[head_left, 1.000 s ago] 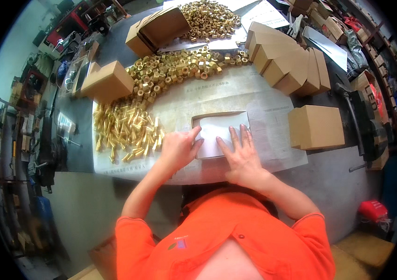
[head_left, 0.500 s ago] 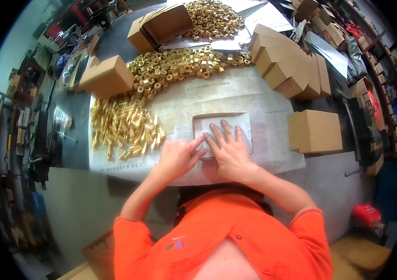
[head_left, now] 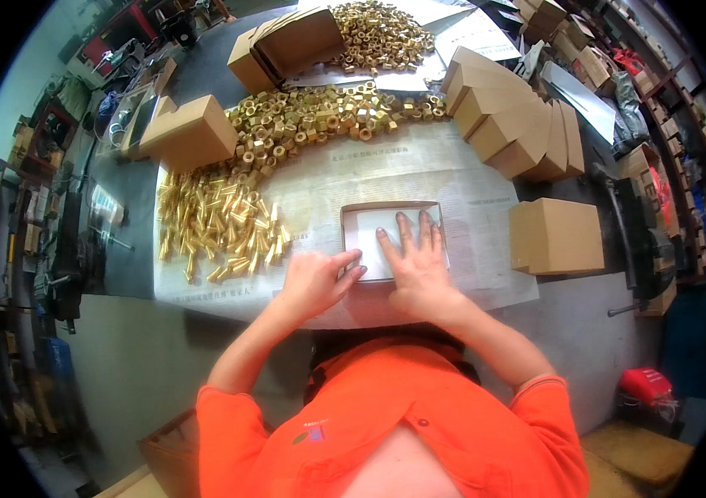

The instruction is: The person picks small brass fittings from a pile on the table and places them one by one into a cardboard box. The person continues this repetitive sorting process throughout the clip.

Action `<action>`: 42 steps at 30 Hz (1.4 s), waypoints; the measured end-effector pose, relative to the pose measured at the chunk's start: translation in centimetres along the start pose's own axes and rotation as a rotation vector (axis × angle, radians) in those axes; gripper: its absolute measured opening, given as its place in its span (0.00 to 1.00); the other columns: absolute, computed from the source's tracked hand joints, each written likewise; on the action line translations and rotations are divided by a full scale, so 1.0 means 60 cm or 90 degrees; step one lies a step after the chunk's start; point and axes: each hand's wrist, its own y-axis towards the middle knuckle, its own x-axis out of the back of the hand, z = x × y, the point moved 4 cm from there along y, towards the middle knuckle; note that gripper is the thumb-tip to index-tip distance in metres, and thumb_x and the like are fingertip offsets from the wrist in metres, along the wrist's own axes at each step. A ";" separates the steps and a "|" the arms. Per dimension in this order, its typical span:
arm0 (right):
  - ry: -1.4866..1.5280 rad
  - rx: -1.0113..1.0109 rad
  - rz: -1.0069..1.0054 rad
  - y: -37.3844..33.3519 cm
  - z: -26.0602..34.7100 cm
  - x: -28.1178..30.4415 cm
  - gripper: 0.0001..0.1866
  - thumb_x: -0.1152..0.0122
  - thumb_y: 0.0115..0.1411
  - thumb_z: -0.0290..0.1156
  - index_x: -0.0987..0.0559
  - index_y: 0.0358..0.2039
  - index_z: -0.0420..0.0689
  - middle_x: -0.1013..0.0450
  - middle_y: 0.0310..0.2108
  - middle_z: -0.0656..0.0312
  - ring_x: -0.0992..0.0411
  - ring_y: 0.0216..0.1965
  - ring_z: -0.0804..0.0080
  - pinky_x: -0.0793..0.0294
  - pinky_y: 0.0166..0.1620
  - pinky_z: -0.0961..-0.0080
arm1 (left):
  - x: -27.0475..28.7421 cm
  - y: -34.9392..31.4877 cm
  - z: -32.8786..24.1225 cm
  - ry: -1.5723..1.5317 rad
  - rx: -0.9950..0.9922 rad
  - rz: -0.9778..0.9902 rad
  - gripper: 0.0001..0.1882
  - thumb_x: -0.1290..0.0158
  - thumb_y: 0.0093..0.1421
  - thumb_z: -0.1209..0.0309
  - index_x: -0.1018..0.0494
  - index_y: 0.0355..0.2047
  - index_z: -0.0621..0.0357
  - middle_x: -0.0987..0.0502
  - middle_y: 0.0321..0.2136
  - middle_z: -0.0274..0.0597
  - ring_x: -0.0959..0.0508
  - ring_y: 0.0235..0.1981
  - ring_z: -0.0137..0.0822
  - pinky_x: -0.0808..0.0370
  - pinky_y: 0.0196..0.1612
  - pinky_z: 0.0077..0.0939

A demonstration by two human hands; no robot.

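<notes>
A shallow open cardboard box sits on the paper-covered bench in front of me, with a white sheet of paper lying inside it. My right hand rests flat on the sheet, fingers spread and pointing away from me. At the box's near left corner is my left hand; its thumb and index finger are on the box's left side while the other fingers curl in. What lies under the sheet is hidden.
Left of the box are loose brass tapered pieces. Brass nuts spread behind, with another nut pile farther back. Cardboard boxes stand at left and right, near a fanned row of box pieces.
My right hand has shifted slightly right across the sheet, and its index finger has parted from my left index finger. My left hand stays at the box's corner.
</notes>
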 end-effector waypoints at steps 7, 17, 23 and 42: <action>-0.001 -0.015 0.023 0.010 0.014 0.006 0.46 0.39 0.40 0.37 0.39 0.64 0.44 0.55 0.66 0.36 0.62 0.65 0.23 0.65 0.63 0.33 | 0.008 0.006 -0.001 0.014 -0.009 0.015 0.18 0.46 0.58 0.52 0.21 0.42 0.47 0.26 0.13 0.44 0.24 0.17 0.45 0.30 0.21 0.36; -0.008 0.013 -0.003 -0.042 -0.004 0.042 0.46 0.39 0.40 0.40 0.38 0.62 0.42 0.49 0.61 0.27 0.59 0.65 0.26 0.69 0.66 0.39 | 0.004 0.005 0.003 -0.018 0.023 0.003 0.15 0.47 0.59 0.55 0.21 0.36 0.49 0.26 0.14 0.47 0.24 0.19 0.49 0.30 0.23 0.41; -0.124 0.063 -0.003 -0.040 -0.048 0.058 0.41 0.41 0.39 0.39 0.32 0.55 0.31 0.37 0.56 0.33 0.54 0.68 0.45 0.73 0.65 0.36 | 0.004 0.005 0.005 0.013 0.015 0.002 0.16 0.44 0.57 0.55 0.20 0.39 0.50 0.24 0.15 0.41 0.22 0.18 0.42 0.29 0.22 0.34; -0.006 0.138 0.107 -0.017 -0.069 0.121 0.19 0.44 0.30 0.34 0.16 0.27 0.47 0.29 0.39 0.40 0.45 0.63 0.43 0.67 0.64 0.30 | 0.011 0.012 0.006 -0.029 0.006 0.031 0.15 0.46 0.58 0.56 0.22 0.37 0.52 0.25 0.15 0.46 0.23 0.20 0.47 0.29 0.23 0.39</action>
